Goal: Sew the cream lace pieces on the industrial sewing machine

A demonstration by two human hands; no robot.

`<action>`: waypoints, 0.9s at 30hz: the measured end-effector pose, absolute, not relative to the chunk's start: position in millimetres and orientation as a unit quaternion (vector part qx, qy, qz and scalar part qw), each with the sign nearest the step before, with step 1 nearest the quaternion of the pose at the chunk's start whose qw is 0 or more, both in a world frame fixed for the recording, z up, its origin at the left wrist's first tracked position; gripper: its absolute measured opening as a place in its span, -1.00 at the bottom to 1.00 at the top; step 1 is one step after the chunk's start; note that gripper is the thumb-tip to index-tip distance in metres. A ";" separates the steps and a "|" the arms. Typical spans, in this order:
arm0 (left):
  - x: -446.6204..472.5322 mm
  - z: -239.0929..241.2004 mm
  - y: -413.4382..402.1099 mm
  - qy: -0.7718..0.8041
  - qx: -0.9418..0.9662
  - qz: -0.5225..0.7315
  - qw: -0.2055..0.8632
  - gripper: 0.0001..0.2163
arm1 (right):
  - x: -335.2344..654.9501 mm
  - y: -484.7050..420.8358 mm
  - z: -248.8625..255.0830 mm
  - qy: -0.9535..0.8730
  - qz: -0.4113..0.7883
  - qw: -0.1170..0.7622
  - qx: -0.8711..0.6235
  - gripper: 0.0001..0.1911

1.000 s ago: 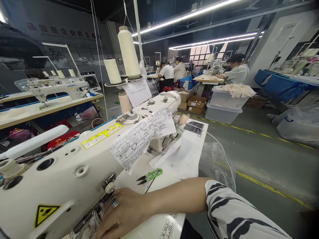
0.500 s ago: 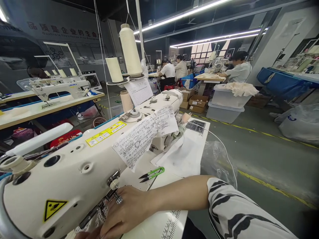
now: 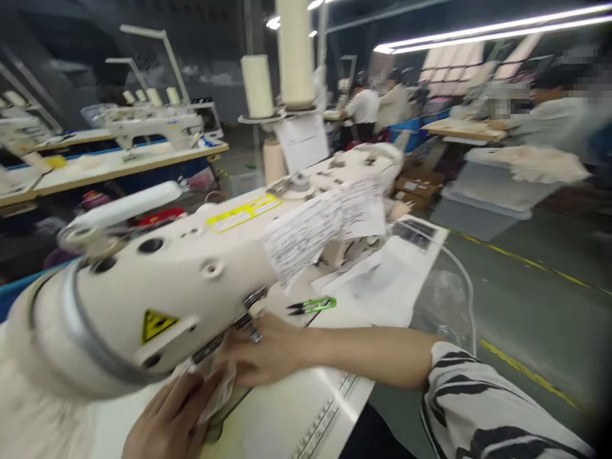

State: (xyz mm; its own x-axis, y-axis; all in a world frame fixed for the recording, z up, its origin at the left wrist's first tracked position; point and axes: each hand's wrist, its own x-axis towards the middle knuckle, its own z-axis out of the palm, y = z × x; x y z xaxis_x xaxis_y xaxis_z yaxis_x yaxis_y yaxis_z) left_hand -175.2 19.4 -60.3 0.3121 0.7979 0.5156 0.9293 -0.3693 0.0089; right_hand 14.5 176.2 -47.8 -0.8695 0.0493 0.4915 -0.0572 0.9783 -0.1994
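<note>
A white sewing machine (image 3: 191,287) stands before me, its head over the pale work surface. Below the needle area, my left hand (image 3: 167,414) pinches a piece of thin white lace fabric (image 3: 222,392) between thumb and fingers. My right hand (image 3: 270,350) reaches in from the right beside the presser area, its fingers curled at the same fabric. Its fingertips are blurred and partly hidden by cloth and machine. Green-handled thread snips (image 3: 315,306) lie on the surface behind my right wrist. Handwritten paper sheets (image 3: 306,239) hang on the machine arm.
Cream thread cones (image 3: 258,86) stand on a holder behind the machine. A pale heap of fabric (image 3: 43,408) lies at the left. Another sewing machine (image 3: 157,127) stands on a table beyond. Grey plastic bins (image 3: 497,185) are on the floor at right, near seated co-workers.
The view has swung left and down, so the machine sits farther right and higher. My left hand has come into view with the lace fabric; my right hand stays by the presser area.
</note>
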 end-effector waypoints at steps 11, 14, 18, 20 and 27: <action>-151.3 -36.9 19.8 -0.595 -0.762 -0.215 0.137 -0.76 | 22.7 164.3 -44.2 -0.951 0.012 0.309 -0.011 -0.84; -149.9 -36.3 18.6 -0.598 -0.760 -0.208 0.150 -0.77 | 22.6 164.4 -43.1 -0.957 0.028 0.287 0.037 -0.82; -150.8 -39.5 18.1 -0.582 -0.779 -0.180 0.148 -0.65 | 21.4 166.1 -46.1 -0.961 0.059 0.269 0.038 -0.80; -152.6 -41.6 16.9 -0.584 -0.785 -0.155 0.138 -0.63 | 20.7 165.4 -47.2 -0.960 0.068 0.268 0.040 -0.79; -158.4 -37.4 13.5 -0.596 -0.782 -0.137 0.120 -0.63 | 17.3 160.2 -49.1 -0.957 0.064 0.279 0.048 -0.75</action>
State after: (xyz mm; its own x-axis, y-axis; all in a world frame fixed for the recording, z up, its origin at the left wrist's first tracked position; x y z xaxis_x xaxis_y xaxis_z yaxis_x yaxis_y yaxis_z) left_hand -158.4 13.5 -37.4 0.2514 0.8996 0.3570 0.9653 -0.2599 -0.0250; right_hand 17.3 160.2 -49.1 -0.8398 -0.0572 0.5399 -0.1283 0.9872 -0.0949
